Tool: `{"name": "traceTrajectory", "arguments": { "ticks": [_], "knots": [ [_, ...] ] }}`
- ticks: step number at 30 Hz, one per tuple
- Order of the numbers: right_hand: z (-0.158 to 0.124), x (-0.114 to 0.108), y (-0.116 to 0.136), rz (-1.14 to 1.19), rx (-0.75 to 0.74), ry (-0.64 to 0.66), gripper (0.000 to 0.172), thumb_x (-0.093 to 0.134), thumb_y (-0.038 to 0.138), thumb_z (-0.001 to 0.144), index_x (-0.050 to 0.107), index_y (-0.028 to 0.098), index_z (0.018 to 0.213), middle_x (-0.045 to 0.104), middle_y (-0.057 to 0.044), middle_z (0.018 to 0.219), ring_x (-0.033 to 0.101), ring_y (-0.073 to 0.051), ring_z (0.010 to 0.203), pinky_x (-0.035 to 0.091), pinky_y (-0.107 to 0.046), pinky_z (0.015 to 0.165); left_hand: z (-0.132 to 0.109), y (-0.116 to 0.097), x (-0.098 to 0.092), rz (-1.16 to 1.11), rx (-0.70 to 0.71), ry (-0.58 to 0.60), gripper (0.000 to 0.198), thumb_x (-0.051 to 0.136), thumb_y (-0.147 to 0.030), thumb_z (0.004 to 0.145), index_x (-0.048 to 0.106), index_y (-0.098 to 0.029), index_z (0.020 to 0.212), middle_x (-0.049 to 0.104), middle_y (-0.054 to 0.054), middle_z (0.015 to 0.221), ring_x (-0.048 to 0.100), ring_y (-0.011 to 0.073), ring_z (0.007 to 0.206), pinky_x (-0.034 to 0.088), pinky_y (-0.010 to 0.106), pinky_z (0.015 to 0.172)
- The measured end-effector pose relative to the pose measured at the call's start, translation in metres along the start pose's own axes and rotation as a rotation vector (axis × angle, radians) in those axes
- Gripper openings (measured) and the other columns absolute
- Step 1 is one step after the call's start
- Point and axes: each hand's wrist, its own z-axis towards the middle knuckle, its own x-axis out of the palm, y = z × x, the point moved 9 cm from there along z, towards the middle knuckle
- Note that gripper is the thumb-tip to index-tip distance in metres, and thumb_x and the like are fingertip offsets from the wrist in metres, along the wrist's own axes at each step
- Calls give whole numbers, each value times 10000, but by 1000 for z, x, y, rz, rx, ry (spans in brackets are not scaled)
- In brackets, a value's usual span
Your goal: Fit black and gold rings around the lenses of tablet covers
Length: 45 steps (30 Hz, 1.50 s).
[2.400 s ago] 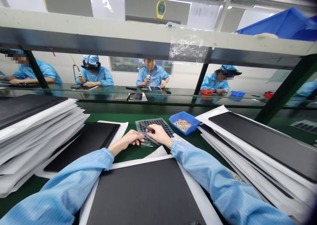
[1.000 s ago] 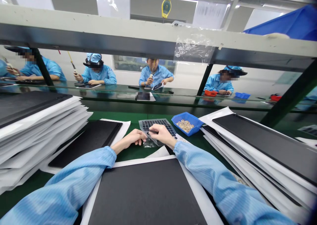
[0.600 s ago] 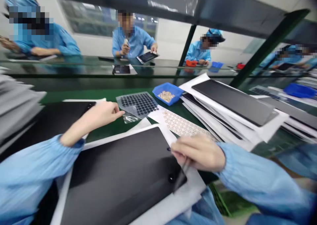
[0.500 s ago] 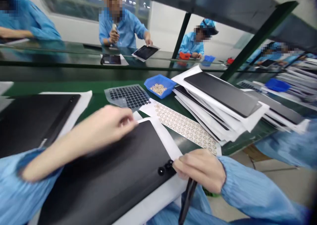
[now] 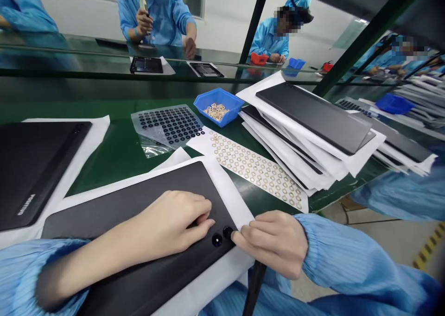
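Note:
My left hand lies curled on the back of a black tablet, which sits on a white sheet. Two small black rings mark the tablet's corner, just past my left fingertips. My right hand touches that corner, its fingertips beside the nearer ring. It grips black tweezers, whose lower end runs out of view. A clear sheet of black rings and a paper strip of gold rings lie beyond my hands.
A blue tray of loose gold rings stands on the green bench. Black tablets on white sheets are stacked at right, with another tablet at left. Co-workers in blue sit across the bench.
Both hands have moved nearer me, from the black ring sheet onto the near tablet. The view has tilted, bringing the gold ring strip into full sight. My right hand keeps the tweezers.

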Motion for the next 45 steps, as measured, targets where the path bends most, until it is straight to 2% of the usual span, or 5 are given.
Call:
{"name": "traceTrajectory", "arguments": {
  "ticks": [17,20,26,32,45],
  "knots": [
    [10,3,-5,74,43,209,365,276,70,902,620,86,1023,633,-51,666,487,-140,450,383,-288,353,0,-2,2,44,26,-7,269,455,-275,880,409,-194,628,504,-34,601,474,112,532,257,267,498],
    [2,-6,-26,228,306,15,259,427,254,942,658,139,960,639,-42,701,547,-116,501,428,-241,412,-4,-10,-1,64,70,-26,238,429,-283,907,469,-200,688,520,-21,653,491,126,587,298,267,524],
    [-50,-5,-62,819,1012,-597,579,213,452,970,675,176,756,567,-42,628,581,-147,548,506,-280,510,-19,-44,3,102,247,42,271,437,-218,907,563,-271,1141,565,45,900,508,188,810,396,284,701],
    [-50,16,-47,914,1168,-592,133,563,270,862,610,175,781,639,-34,709,664,-163,651,582,-268,582,-22,-45,11,183,257,76,431,460,-151,860,483,-248,1280,546,51,858,475,204,774,402,308,704],
    [-39,8,-43,718,1198,-646,168,560,140,812,571,169,647,618,-17,651,647,-124,587,575,-216,557,-28,-46,12,233,283,90,414,407,-111,893,435,-177,1300,487,49,910,425,214,866,378,354,799]
  ]
}}
